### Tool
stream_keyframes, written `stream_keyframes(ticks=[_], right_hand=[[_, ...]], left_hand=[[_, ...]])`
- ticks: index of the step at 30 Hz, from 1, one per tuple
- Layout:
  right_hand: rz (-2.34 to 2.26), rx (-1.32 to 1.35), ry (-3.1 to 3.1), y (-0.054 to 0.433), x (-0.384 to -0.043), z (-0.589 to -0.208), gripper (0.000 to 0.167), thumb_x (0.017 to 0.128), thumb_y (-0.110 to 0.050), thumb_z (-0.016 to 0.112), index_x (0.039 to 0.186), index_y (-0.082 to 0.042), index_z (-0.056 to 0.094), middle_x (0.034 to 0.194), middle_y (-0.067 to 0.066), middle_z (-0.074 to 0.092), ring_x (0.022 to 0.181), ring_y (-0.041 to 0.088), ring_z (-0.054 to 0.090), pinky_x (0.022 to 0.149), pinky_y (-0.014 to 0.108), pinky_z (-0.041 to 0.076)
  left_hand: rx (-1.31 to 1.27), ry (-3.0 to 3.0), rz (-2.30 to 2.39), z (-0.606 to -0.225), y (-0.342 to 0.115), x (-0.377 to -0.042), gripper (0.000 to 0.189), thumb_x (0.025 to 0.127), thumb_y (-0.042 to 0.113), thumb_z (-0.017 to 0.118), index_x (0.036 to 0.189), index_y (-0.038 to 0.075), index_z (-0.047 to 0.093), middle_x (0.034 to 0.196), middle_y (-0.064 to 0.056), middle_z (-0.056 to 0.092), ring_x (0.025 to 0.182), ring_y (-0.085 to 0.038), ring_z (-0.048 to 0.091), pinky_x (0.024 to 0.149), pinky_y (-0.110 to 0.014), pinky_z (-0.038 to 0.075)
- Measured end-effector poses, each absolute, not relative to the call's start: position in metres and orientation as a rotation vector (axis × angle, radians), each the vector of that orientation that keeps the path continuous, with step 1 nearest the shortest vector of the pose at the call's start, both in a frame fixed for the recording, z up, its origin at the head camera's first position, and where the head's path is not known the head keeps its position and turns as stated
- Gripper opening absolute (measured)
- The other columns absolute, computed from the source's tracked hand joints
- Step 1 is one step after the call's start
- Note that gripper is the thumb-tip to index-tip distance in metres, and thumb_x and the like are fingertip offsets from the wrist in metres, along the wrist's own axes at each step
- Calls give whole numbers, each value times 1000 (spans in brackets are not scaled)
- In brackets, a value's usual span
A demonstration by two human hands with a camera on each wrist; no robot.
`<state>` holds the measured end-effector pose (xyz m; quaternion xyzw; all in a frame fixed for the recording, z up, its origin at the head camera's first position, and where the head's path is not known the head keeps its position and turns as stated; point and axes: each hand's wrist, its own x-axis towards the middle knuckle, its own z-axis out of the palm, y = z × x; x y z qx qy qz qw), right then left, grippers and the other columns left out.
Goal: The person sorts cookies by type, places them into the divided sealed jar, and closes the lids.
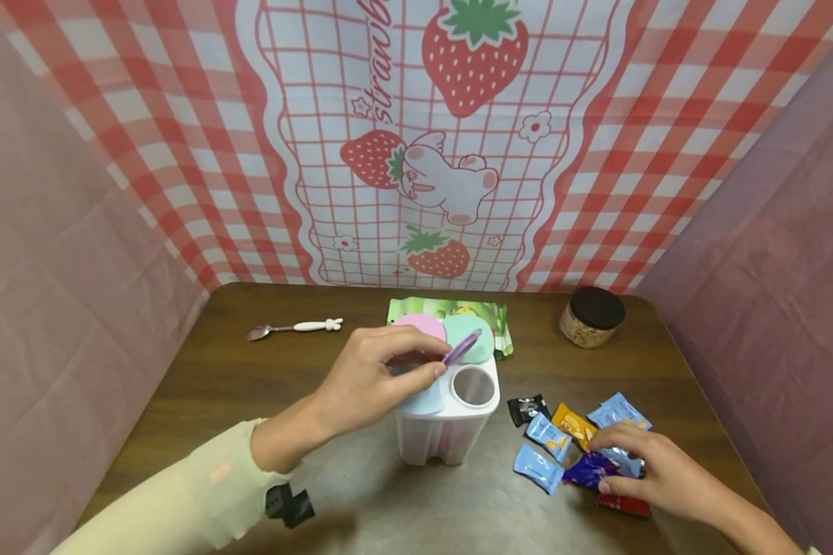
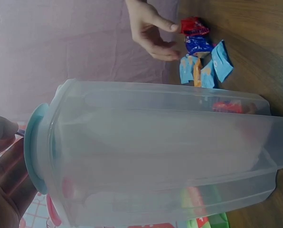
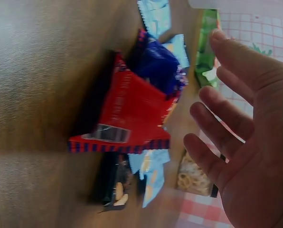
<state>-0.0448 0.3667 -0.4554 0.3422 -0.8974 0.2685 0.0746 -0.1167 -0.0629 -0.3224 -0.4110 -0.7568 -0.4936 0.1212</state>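
My left hand (image 1: 378, 374) pinches a purple round lid (image 1: 463, 347), tilted on edge above a white, translucent storage container (image 1: 482, 424). One round opening (image 1: 473, 387) of the container is uncovered. Pink (image 1: 419, 325), mint green (image 1: 487, 348) and pale blue (image 1: 425, 402) lids cover other places on its top. Over the snack packets at the right, my right hand (image 1: 666, 472) hangs with loosely bent fingers and grips nothing. Nearest to it are a dark blue packet (image 3: 156, 66) and a red packet (image 3: 129, 109). Something red (image 2: 228, 107) shows through the container's wall, low down.
Light blue packets (image 1: 537, 468), an orange packet (image 1: 573, 425) and a black packet (image 1: 527, 409) lie right of the container. Behind it is a green bag (image 1: 503, 327). A black-lidded jar (image 1: 590, 317) stands back right; a white-handled spoon (image 1: 305, 327) lies back left.
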Motion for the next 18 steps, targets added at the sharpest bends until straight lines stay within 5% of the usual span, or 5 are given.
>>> stream_keyframes(ticks=[8,18], right_hand=[[835,1085,-2679,369,-47,-472,48,69,-14,93,110,-19,70,105,-9,70,91,5,66,78,10,48],[646,1015,-2731,369,-49,-480,46,69,-22,93,109,-19,72,107,-11,68,94,3,62,78,17,51]], left_hand=[[-1179,-2233,-1434,-322,-63,-116,18,89,10,79,107,9,78,100,1,78,89,-6,72,80,-21,61],[-1195,-2214,-1441,-323,-64,-116,18,89,9,79,107,10,78,100,1,78,89,-6,72,80,-22,61]])
